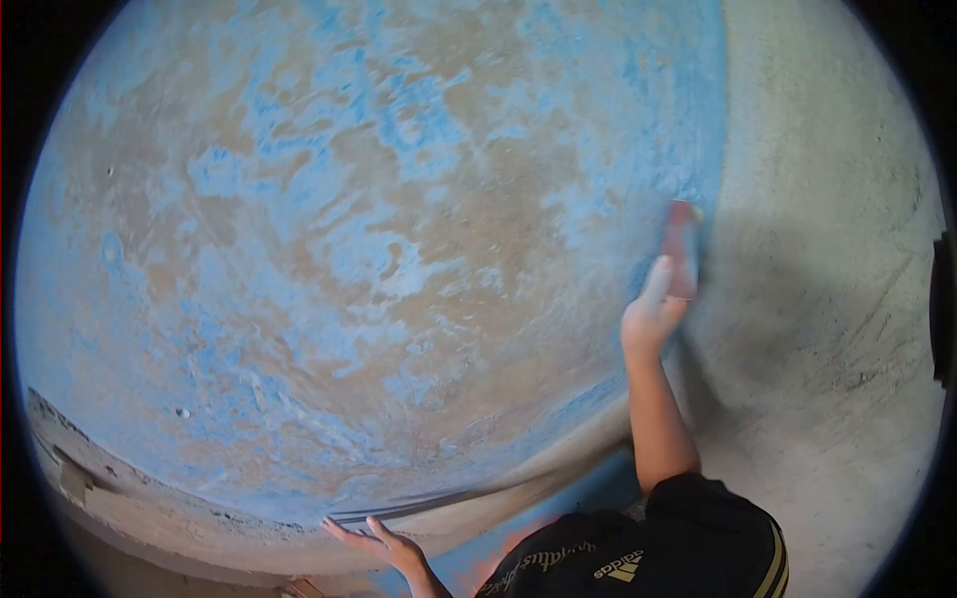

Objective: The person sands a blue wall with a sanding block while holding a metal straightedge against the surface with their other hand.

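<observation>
My right hand is raised and wrapped round the lower part of a reddish block-like tool, slightly blurred. The tool lies against the right edge of a large curved surface patched in blue and grey-brown, beside a pale grey wall. Low in the view, my left hand has its fingers spread and holds nothing. It is by the lower edge of the patched surface; whether it touches there cannot be told.
A pale ledge curves along the bottom left. Blue and orange patches show beside my black shirt. A dark object stands at the far right edge. A small reddish object lies at the bottom.
</observation>
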`<action>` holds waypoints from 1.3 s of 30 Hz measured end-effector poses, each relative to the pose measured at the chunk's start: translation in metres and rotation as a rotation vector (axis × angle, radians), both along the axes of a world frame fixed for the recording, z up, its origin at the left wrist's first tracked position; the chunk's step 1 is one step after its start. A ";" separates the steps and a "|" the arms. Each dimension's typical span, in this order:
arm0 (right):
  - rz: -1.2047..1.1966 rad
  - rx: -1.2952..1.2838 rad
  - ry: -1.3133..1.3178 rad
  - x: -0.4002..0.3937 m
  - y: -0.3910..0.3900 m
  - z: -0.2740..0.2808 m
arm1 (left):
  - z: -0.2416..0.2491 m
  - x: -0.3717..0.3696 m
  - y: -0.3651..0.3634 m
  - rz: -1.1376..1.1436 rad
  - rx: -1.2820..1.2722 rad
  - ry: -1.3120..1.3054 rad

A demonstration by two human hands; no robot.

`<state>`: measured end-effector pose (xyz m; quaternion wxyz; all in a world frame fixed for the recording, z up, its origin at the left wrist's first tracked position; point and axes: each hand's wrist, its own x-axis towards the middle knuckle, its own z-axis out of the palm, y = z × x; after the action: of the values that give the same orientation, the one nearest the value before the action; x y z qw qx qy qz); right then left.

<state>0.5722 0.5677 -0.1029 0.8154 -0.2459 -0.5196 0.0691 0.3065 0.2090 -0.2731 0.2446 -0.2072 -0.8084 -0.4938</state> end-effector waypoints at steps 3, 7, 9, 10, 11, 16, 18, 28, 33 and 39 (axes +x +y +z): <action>-0.083 0.001 -0.063 -0.030 -0.016 -0.028 | 0.007 0.010 0.001 -0.064 0.077 -0.071; -0.200 0.382 -0.520 -0.038 -0.030 -0.066 | 0.005 0.008 -0.005 -0.049 0.071 -0.103; -0.026 0.160 -0.299 -0.035 -0.026 -0.080 | 0.001 0.008 -0.009 -0.042 0.074 -0.116; 0.104 -0.073 -0.052 -0.037 -0.026 -0.081 | -0.002 0.006 -0.010 -0.041 0.078 -0.122; 0.228 -0.304 0.196 -0.040 -0.028 -0.083 | -0.003 0.005 -0.009 -0.040 0.084 -0.114; -0.133 0.231 -0.540 -0.053 -0.059 -0.104 | -0.013 -0.012 -0.021 0.010 0.039 -0.093; -0.136 0.178 -0.513 -0.048 -0.044 -0.124 | -0.009 -0.025 -0.029 0.060 0.053 -0.056; -0.223 -0.058 -0.496 -0.091 -0.088 -0.149 | 0.010 -0.096 -0.074 0.112 0.019 0.201; -0.064 -0.066 -0.410 -0.117 -0.131 -0.147 | 0.011 -0.141 -0.098 0.098 -0.017 0.252; -0.129 0.060 -0.641 -0.134 -0.174 -0.134 | -0.003 -0.160 -0.109 0.027 -0.076 0.276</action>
<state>0.4384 0.3939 -0.2373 0.6200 -0.2634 -0.7349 -0.0787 0.1461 0.0999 -0.2761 0.3518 -0.2714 -0.7880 -0.4262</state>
